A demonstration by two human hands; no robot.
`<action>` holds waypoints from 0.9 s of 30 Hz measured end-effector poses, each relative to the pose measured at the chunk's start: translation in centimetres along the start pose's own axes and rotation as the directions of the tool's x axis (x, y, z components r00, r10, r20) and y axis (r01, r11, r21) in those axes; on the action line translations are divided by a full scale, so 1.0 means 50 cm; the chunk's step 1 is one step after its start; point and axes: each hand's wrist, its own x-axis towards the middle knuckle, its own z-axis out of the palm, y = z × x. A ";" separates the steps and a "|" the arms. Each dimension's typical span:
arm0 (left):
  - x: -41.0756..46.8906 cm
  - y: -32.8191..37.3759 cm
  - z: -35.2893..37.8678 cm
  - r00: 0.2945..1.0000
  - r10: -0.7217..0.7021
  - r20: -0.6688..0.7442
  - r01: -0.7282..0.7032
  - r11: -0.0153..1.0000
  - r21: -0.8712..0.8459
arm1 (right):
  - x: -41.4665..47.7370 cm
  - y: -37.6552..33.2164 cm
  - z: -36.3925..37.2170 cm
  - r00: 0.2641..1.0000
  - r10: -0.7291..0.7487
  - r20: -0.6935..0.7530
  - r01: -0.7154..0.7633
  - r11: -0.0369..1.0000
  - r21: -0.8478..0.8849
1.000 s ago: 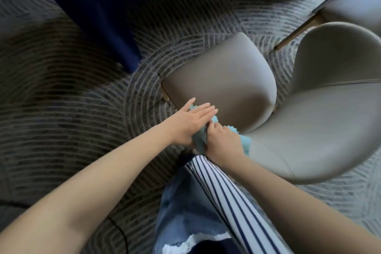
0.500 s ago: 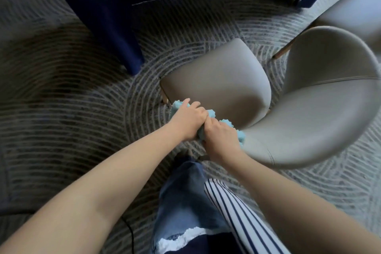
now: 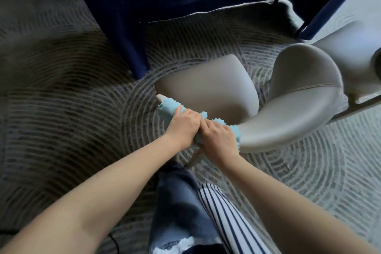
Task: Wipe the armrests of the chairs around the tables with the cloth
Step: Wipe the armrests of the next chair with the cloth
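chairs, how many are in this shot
2. One grey chair sits at centre, the cloth wrapped on its near armrest under the left hand and right hand. A second chair is cut off at the right edge. More may be out of view.

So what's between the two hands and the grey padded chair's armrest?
The fluffy light-blue cloth. In the head view it wraps the armrest, and the left hand and right hand grip over it.

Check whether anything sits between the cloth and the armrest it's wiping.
Nothing visible. The cloth lies wrapped over the armrest, with the left hand and right hand gripping it there; the bare armrest tip beyond the cloth is unobstructed.
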 end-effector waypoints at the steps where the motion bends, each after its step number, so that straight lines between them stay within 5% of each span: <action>1: -0.003 0.020 -0.001 1.000 -0.025 -0.009 0.025 1.000 0.007 | -0.011 0.014 -0.004 1.000 -0.017 -0.012 0.017 1.000 0.004; 8: -0.008 0.149 -0.003 0.974 -0.217 -0.061 0.216 0.976 -0.013 | -0.068 0.109 -0.014 0.980 -0.134 -0.146 0.130 0.991 -0.042; 21: -0.005 0.194 -0.025 0.936 -0.349 -0.042 0.343 0.934 -0.103 | -0.054 0.154 -0.009 0.953 -0.282 -0.116 0.287 0.957 0.036; 27: -0.008 0.186 0.000 0.910 -0.328 -0.255 0.290 0.941 -0.173 | -0.048 0.164 -0.029 0.920 -0.382 -0.089 0.379 0.924 -0.049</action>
